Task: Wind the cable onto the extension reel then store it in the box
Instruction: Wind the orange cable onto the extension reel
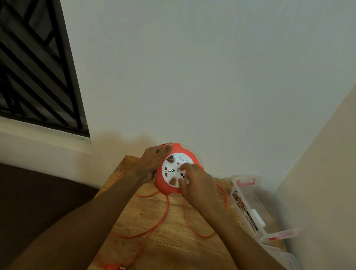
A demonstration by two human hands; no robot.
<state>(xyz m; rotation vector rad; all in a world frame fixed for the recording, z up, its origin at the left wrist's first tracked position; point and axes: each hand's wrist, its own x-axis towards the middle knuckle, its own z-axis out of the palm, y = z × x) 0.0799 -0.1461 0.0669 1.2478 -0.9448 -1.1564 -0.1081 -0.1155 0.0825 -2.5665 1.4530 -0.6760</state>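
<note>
Over the table [184, 253] our left hand [152, 165] grips the reel [166, 186]; our right hand [198, 186] presses curled fingers on its face, cable [165, 215] loose.

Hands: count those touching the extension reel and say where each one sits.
2. The left hand grips the extension reel's orange left rim; the right hand lies over its white socket face on the right. No other hands are in view.
</note>
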